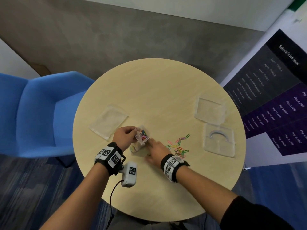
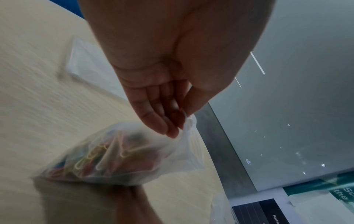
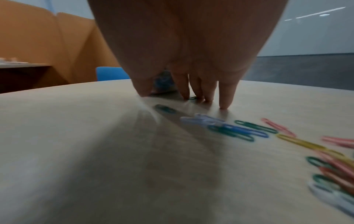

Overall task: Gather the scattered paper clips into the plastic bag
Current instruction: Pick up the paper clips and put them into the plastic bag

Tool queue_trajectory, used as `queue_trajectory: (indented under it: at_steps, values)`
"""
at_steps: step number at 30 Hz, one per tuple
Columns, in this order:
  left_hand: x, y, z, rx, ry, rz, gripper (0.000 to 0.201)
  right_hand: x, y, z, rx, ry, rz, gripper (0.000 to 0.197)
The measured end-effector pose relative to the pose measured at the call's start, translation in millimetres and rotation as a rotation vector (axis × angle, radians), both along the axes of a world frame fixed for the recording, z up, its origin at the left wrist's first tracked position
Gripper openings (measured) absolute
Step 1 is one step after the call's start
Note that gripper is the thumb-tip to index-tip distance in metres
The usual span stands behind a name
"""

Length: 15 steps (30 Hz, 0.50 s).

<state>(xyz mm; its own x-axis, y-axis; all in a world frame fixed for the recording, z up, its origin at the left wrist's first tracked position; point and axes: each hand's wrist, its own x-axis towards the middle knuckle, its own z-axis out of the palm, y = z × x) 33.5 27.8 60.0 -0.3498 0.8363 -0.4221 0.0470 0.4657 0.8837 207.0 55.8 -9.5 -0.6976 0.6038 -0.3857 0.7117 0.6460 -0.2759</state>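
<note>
Sweeping loose paper clips (image 1: pixel 178 146) across the pale wood-grain bench (image 1: pixel 157 90) toward the plastic bag (image 1: pixel 141 138).

Left hand (image 1: pixel 124 136) pinching the thin, crinkled bag's rim, coloured wire clips already inside; right hand (image 1: pixel 157 152) flat, straight fingers (image 3: pixel 226 97) pressing the bench, grasping nothing. Next, likely: pinching up slippery clips just right of the bag and dropping them through its mouth.
</note>
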Motion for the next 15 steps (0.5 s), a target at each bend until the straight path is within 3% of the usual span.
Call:
queue_trajectory:
  at_steps: [5, 8, 12, 15]
  values:
    - [-3, 0, -6, 0.015, -0.059, 0.031, 0.014, 33, -19, -21, 0.271, -0.008, 0.284, 0.022]
    - [-3, 2, -6, 0.019, -0.064, 0.038, 0.013, 68, -1, -19, 0.331, -0.018, 0.296, 0.014]
    - [-2, 4, -12, 0.006, -0.082, 0.056, 0.013, 97, 27, 5, 0.295, 0.163, 0.043, 0.008]
    - [3, 5, -14, -0.013, -0.054, 0.044, 0.015, 108, 51, 14, 0.192, 0.075, -0.329, 0.039]
